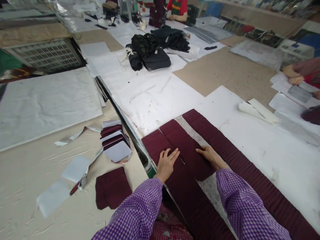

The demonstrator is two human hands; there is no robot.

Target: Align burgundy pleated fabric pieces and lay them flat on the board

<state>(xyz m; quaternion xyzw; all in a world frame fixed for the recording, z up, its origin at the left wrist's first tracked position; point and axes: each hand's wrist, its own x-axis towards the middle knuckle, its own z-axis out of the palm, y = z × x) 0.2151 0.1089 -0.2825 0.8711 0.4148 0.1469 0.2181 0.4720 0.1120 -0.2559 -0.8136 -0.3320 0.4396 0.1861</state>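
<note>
My left hand (pixel 168 164) lies with fingers stretched out on a maroon fabric strip (pixel 185 191), close to its seam with a neighbouring piece. My right hand (pixel 211 156) grips the right edge of a maroon fabric piece (pixel 183 141), its thumb side on top; some of its fingers are hidden. The piece lies flat beside the strip. Farther right runs a long row of overlapping maroon pieces (pixel 235 160). Between this row and the held piece a speckled grey strip (pixel 191 128) shows.
On the beige left table stand a stack of maroon and pale pieces (pixel 116 141), a loose maroon piece (pixel 113 188) and white sheets (pixel 76 168). A gap (pixel 120 113) divides the tables. Dark folded fabric (pixel 155 60) lies ahead. A co-worker's hand (pixel 296 80) is at the right.
</note>
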